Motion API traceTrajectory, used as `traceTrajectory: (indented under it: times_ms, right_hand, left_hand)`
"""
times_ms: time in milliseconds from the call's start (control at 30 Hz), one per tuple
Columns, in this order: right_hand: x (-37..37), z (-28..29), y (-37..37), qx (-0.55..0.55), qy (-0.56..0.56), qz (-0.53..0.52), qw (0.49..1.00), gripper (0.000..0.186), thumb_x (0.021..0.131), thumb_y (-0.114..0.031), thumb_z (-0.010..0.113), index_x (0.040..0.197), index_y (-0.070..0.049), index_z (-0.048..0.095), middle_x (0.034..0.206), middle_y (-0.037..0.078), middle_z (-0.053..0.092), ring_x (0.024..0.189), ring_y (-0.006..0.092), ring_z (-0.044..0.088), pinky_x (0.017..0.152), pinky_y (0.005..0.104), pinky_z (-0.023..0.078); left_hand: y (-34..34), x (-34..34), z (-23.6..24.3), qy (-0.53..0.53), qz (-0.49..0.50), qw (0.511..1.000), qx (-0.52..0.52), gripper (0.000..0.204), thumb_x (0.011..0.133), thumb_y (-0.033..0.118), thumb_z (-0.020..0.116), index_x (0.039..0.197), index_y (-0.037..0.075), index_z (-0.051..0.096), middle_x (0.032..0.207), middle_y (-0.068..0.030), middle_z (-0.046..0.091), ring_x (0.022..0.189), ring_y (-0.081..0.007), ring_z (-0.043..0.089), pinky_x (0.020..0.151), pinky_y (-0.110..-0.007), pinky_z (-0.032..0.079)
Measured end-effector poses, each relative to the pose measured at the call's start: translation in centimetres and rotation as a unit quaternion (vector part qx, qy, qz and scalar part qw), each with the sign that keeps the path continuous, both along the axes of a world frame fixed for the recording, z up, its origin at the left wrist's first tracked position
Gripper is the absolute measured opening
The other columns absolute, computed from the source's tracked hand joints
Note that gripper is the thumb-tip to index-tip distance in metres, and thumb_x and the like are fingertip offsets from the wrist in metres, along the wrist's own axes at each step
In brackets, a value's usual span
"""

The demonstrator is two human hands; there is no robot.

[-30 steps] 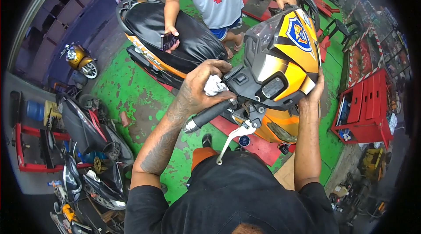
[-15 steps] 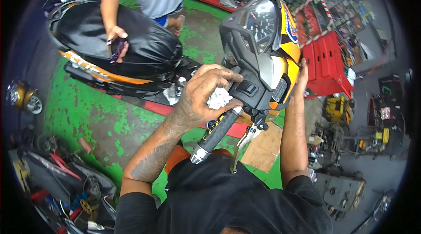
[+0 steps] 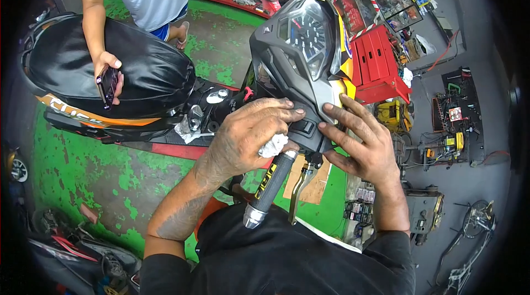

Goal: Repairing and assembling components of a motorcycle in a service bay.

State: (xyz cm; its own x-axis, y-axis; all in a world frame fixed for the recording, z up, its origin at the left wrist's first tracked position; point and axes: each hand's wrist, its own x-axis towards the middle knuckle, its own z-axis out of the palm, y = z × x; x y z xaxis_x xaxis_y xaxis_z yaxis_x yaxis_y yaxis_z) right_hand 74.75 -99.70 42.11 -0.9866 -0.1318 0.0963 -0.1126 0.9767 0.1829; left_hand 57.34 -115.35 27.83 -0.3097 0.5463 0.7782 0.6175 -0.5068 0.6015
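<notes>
Left hand (image 3: 248, 136): grasping crumpled white wad (image 3: 274, 145), fingertips on black handlebar cover (image 3: 305, 98), beside the grip (image 3: 270, 189). Right hand (image 3: 364, 143): spread, holding nothing, fingertips on same cover. Light, even pressure from both would likely suit.

The head camera, left of two side-by-side fisheye units, looks steeply down over the wearer's shirt (image 3: 287, 259), which occupies the lower-middle edge. The forearms (image 3: 179, 215) enter from below; the hands (image 3: 361, 143) and handlebar (image 3: 268, 187) sit near the lens around mid-frame, with the floor (image 3: 110, 184) farther beneath. The wide, upright field takes in the seat (image 3: 118, 60) at left and the cabinet (image 3: 376, 60) at right; straight edges curve toward the rim.
</notes>
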Motion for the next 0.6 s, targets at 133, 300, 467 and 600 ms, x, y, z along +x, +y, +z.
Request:
traceTrajectory:
  times_ms: [133, 300, 467, 600]
  right_hand:
    - [-0.1, -0.2, 0.3, 0.078, 0.008, 0.058, 0.995, 0.037, 0.074, -0.027, 0.078, 0.11, -0.021, 0.072, 0.133, -0.001, 0.063, 0.127, 0.0314, 0.059, 0.074, 0.0311, 0.061]
    - [-1.0, 0.3, 1.0, 0.126, 0.0, 0.138, 0.982, 0.024, 0.076, -0.02, 0.076, 0.099, -0.018, 0.07, 0.125, -0.002, 0.066, 0.122, 0.0327, 0.063, 0.066, 0.0285, 0.059]
    - [-1.9, 0.6, 1.3, 0.107, 0.001, 0.18, 0.978, 0.019, 0.078, -0.016, 0.075, 0.094, -0.017, 0.064, 0.117, 0.0, 0.067, 0.117, 0.0346, 0.066, 0.065, 0.0296, 0.06]
    - [-2.2, 0.8, 1.7, 0.095, 0.004, 0.196, 0.976, 0.018, 0.078, -0.016, 0.073, 0.093, -0.017, 0.063, 0.108, 0.0, 0.066, 0.114, 0.0357, 0.067, 0.065, 0.0305, 0.06]
  left_hand:
    - [0.0, -0.2, 0.1, 0.015, 0.0, 1.0, 0.0, 0.031, 0.075, 0.023, 0.083, 0.089, 0.003, 0.064, 0.117, -0.0094, 0.073, 0.112, -0.0291, 0.068, 0.098, -0.044, 0.054]
    - [-0.1, -0.5, 0.2, 0.003, -0.01, 1.0, 0.006, 0.03, 0.075, 0.025, 0.082, 0.086, 0.004, 0.064, 0.114, -0.0081, 0.073, 0.109, -0.0266, 0.068, 0.096, -0.041, 0.055]
    - [-0.2, -0.8, 0.4, 0.018, -0.015, 1.0, -0.01, 0.029, 0.074, 0.022, 0.083, 0.08, 0.007, 0.059, 0.114, -0.0094, 0.074, 0.114, -0.0274, 0.067, 0.098, -0.042, 0.055]
    - [0.3, -1.3, 0.5, 0.039, -0.013, 0.999, 0.001, 0.028, 0.074, 0.023, 0.083, 0.079, 0.008, 0.06, 0.113, -0.0083, 0.074, 0.113, -0.0264, 0.068, 0.095, -0.041, 0.055]
